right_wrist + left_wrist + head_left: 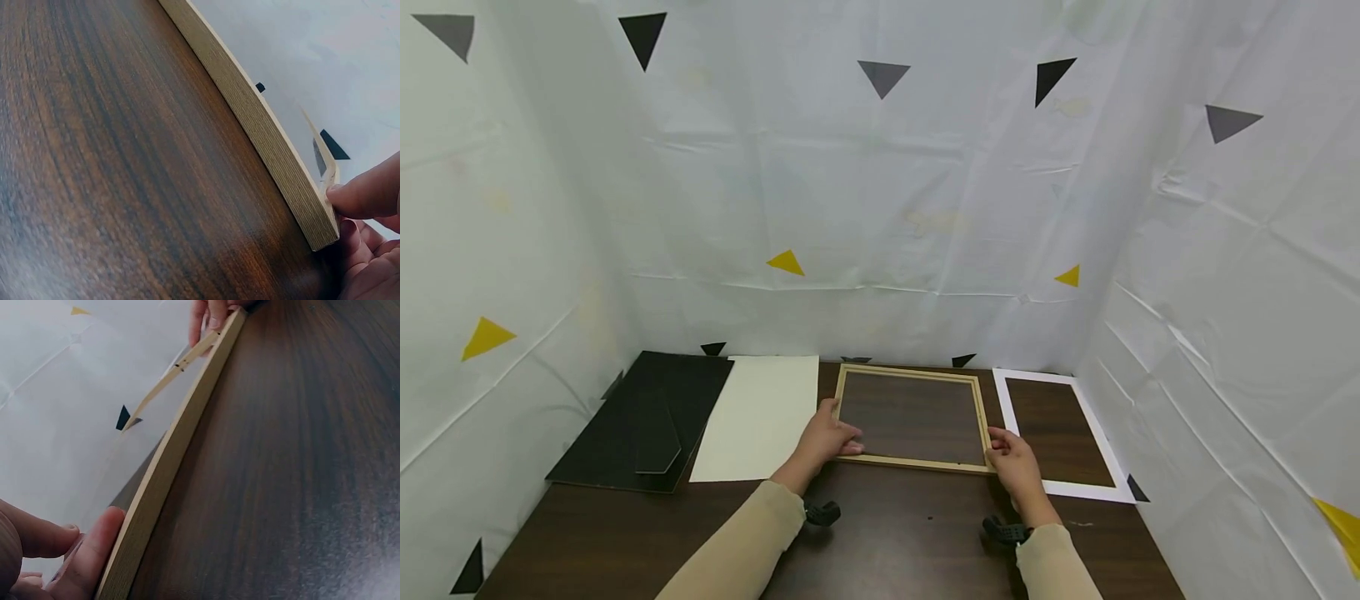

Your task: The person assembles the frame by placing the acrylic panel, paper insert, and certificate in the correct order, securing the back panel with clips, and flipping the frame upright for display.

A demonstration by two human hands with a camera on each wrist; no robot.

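A light wooden picture frame (904, 461) lies on the dark table, its long front bar toward me. The space inside it looks greyish, with the wood grain showing faintly. My left hand (826, 437) holds the frame near its front left corner, the thumb reaching over the inner side. At the front right corner my right hand (1017, 467) pinches the side bar between thumb and fingers. The right wrist view shows that thumb (369, 190) on the frame's corner, with fingers below it. In the left wrist view, fingertips (103, 534) press against the front bar.
To the left lie a cream sheet (760, 417) and a black backing board (617, 417) with a flap on it. A white mat border (1086, 489) lies right of the frame, close to the right hand. White curtains with triangles enclose the table (880, 533) at back and sides.
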